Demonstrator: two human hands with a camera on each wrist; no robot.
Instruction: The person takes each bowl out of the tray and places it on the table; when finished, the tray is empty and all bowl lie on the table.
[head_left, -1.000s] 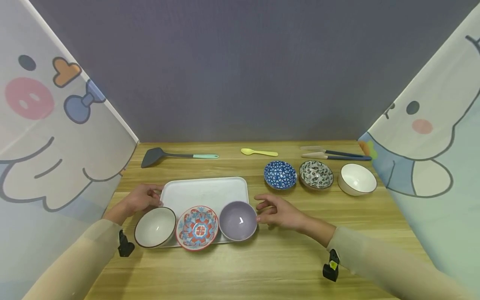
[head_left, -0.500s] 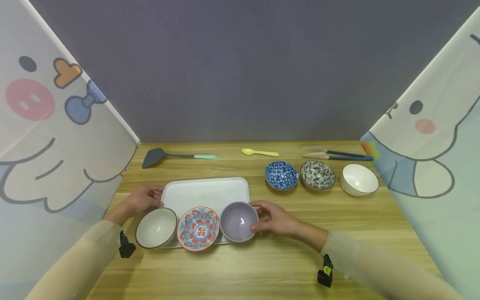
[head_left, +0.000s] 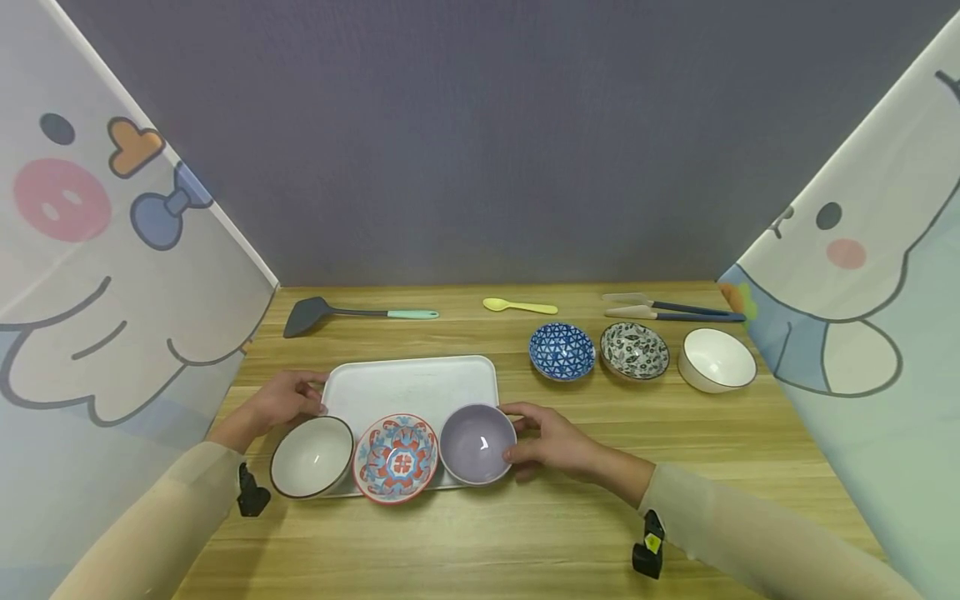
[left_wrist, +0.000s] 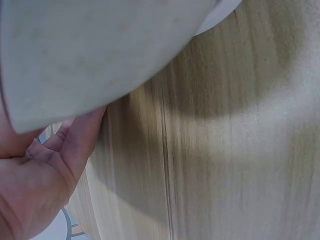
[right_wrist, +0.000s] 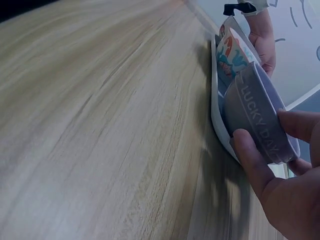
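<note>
Right hand (head_left: 553,440), from the head, curled round the purple bowl (head_left: 477,443) on the tray (head_left: 412,379); left hand (head_left: 283,397) touched the tray's left edge, its hold unclear. Left wrist: a white bowl (left_wrist: 90,60) hid part of that hand; right wrist: fingers (right_wrist: 250,157) pressed the purple bowl's side.

Direct route from left hand (head_left: 281,398) to right hand (head_left: 553,442): obstructed by cream bowl (head_left: 311,457), red-patterned bowl (head_left: 396,458) and purple bowl (head_left: 477,444), ranged along the tray (head_left: 408,379). Near side, between forearms: bare table (head_left: 442,542), passable. Forward of right hand: bare strip, then blue bowl (head_left: 562,352), floral bowl (head_left: 634,351) and white bowl (head_left: 717,360) obstruct.
</note>
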